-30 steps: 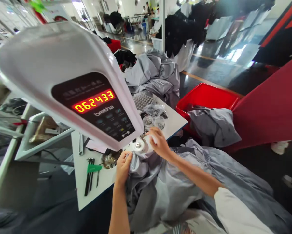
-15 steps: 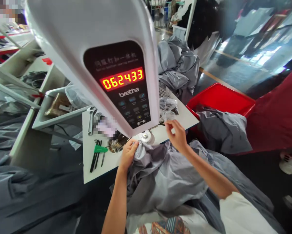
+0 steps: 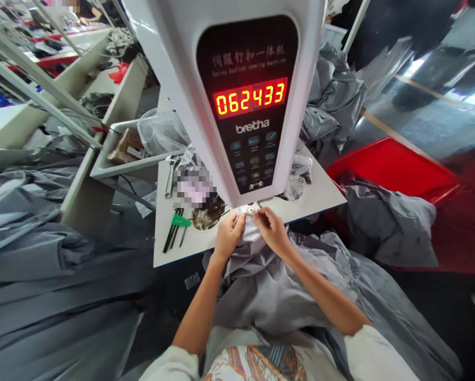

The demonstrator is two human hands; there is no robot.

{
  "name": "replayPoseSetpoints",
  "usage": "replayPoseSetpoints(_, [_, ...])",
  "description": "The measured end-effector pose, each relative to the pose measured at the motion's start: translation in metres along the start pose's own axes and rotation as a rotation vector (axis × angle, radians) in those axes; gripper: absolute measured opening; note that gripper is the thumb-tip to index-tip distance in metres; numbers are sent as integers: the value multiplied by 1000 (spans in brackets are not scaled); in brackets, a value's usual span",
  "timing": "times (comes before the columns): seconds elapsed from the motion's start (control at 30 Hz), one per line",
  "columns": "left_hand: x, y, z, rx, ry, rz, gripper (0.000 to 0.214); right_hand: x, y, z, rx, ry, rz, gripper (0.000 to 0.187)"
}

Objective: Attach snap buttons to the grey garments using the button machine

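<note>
Above me hangs the white head of a bretha button sewing machine (image 3: 250, 97), its red display reading 062433. My left hand (image 3: 228, 236) grips a fold of grey garment fabric (image 3: 261, 296) on the white worktable (image 3: 181, 244). My right hand (image 3: 272, 231) pinches the same cloth close beside it, just below the machine's metal foot (image 3: 251, 209). The machine head hides the table's middle. Hex keys with a green tag (image 3: 176, 228) and a small dish of parts (image 3: 207, 217) lie left of my hands.
A spanner (image 3: 169, 176) and plastic bags (image 3: 296, 177) lie on the table. A red tray (image 3: 392, 166) holding grey cloth stands to the right, and more grey garments (image 3: 332, 100) are heaped behind. Grey cloth (image 3: 42, 254) and a white shelf (image 3: 118, 153) fill the left.
My right hand has moved left from near the plastic bags onto the cloth beside my left hand. The cloth now sits at the machine foot. The view has turned, and the machine head appears larger.
</note>
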State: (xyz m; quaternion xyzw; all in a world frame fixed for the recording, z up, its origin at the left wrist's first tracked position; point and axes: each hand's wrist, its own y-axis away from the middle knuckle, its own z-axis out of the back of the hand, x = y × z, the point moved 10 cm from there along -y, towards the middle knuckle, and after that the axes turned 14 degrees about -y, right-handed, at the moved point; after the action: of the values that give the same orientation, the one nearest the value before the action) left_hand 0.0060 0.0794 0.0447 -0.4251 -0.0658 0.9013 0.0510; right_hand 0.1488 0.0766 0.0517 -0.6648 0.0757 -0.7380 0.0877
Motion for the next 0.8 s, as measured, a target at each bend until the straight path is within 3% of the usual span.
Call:
replayPoseSetpoints(0.13, [-6,-11,1,-69,-144,21,33,-7,-15,5,-63,8,11,25])
replayPoseSetpoints(0.27, [6,-18,1,-107,-260,107,33,-16,-27,6,-119,43,10,26])
replayPoseSetpoints(0.63, [18,-17,-5,-106,-420,206,25,-33,-22,11,-152,178,-78,27])
replayPoseSetpoints(0.8, [11,-17,2,-289,-404,42,21,-36,-20,12,-149,288,-107,27])
